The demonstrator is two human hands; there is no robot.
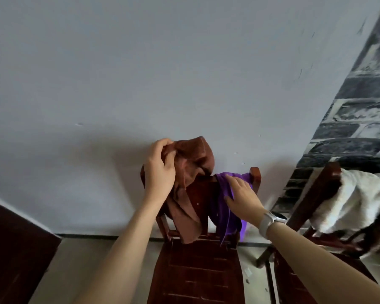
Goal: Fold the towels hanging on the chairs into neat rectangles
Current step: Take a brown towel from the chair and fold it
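— gripping what, that left hand [160,170]?
— its grip is curled tight round a bunched corner of the brown towel [191,172], lifted above the top rail of the dark wooden chair [198,270]; the rest hangs down the backrest.
— and the right hand [242,195]?
— fingers nearly straight, laid flat on the purple towel [223,207] draped over the same rail, just beside the brown one.
— the room?
— pale wall [140,73] behind, a second chair [312,200] at right carrying a white towel [355,200], tiled floor [86,260] below.
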